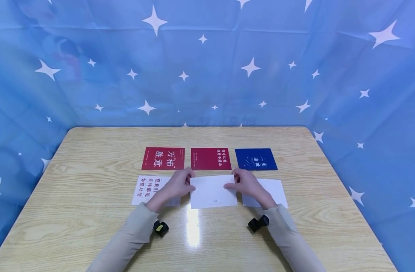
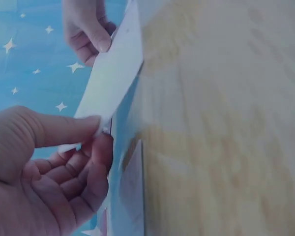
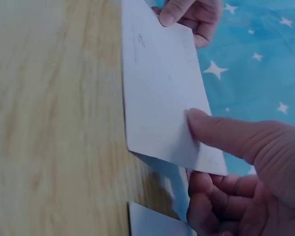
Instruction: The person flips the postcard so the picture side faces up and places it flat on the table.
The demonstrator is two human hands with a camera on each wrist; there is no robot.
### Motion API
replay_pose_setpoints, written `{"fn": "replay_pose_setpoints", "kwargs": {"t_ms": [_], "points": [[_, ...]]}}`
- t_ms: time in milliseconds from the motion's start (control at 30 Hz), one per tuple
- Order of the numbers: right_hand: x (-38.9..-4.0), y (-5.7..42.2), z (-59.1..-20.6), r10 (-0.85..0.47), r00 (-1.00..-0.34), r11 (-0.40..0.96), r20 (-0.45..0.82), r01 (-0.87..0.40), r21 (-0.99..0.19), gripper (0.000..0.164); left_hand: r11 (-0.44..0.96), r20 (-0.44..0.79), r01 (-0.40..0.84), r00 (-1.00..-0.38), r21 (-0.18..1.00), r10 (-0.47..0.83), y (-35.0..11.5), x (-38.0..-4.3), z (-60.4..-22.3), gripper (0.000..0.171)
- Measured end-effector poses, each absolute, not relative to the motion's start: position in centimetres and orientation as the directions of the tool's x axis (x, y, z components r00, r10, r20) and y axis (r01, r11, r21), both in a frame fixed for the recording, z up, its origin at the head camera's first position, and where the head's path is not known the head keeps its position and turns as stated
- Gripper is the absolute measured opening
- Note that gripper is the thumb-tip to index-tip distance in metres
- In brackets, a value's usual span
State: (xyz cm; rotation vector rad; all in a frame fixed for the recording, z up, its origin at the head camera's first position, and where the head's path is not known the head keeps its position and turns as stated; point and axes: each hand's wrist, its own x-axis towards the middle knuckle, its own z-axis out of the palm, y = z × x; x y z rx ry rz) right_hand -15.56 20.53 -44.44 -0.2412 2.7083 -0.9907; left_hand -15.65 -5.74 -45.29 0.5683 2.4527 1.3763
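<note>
A white card [image 1: 213, 192] with small faint print is held up off the table between both hands, its far edge raised in the wrist views. My left hand [image 1: 181, 182] pinches its left end, thumb on top and fingers curled beneath. At the opposite end my right hand [image 1: 248, 184] pinches the card the same way, as the right wrist view shows with the thumb [image 3: 221, 132] on its face. Under the left forearm lies a white card with dark red characters [image 1: 144, 190], partly covered. A plain white card [image 1: 273, 190] lies partly beneath the right hand and wrist.
Behind the hands, a row holds a red card with large white characters [image 1: 163, 158], another red card [image 1: 209, 158] and a dark blue card [image 1: 256, 158]. They lie on a wooden table [image 1: 91, 189]. A blue star-patterned curtain [image 1: 207, 87] hangs around its back and sides.
</note>
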Motion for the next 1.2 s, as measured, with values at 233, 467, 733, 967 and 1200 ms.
{"fn": "replay_pose_setpoints", "kwargs": {"t_ms": [233,467,733,967,1200], "points": [[-15.0,21.4,-43.9,-0.308,-0.944,0.609,-0.121,-0.098,-0.788,0.029,0.321,-0.023,0.146,-0.883,0.936,0.468,-6.8,-15.7,-45.1,0.029],[-14.3,21.7,-42.4,-0.327,-0.943,0.510,-0.071,-0.112,-0.853,0.020,0.254,-0.020,0.116,-0.878,0.960,0.478,-7.4,-15.4,-44.2,0.037],[-13.0,21.0,-39.5,-0.327,-0.944,0.479,-0.036,-0.132,-0.868,0.015,0.233,0.023,0.154,-0.875,0.960,0.484,-7.7,-15.4,-44.1,0.014],[-13.7,22.1,-41.5,-0.318,-0.947,0.445,-0.041,-0.111,-0.889,0.011,0.238,0.024,0.152,-0.884,0.959,0.468,-8.0,-15.3,-44.0,0.012],[-13.5,22.5,-41.7,-0.342,-0.940,0.412,-0.002,-0.148,-0.899,0.005,0.233,0.030,0.152,-0.890,0.961,0.455,-8.2,-15.3,-44.0,0.007]]}}
